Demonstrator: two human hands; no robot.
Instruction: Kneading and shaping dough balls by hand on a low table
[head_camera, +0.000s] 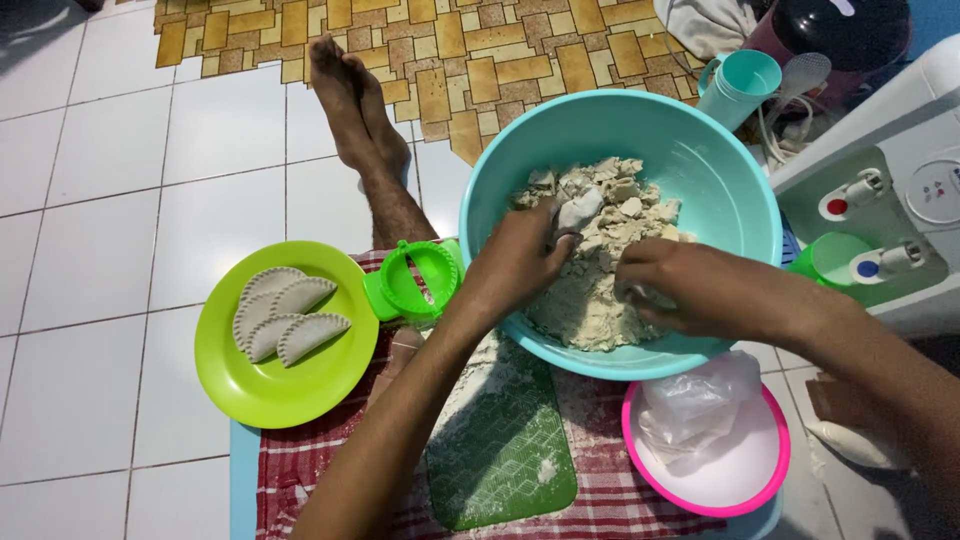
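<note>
A large teal bowl holds a pale, crumbly mass of dough. Both my hands are inside the bowl. My left hand presses into the dough at the middle, fingers dusted with flour and curled on a lump. My right hand grips the dough at the near right side of the bowl. A green hinged dumpling press lies open just left of the bowl, beside my left forearm.
A lime green plate holds several crimped half-moon pastries. A floured green mat lies on a red checked cloth. A pink-rimmed plate carries a plastic bag. Teal cups, a water dispenser and my outstretched leg are around.
</note>
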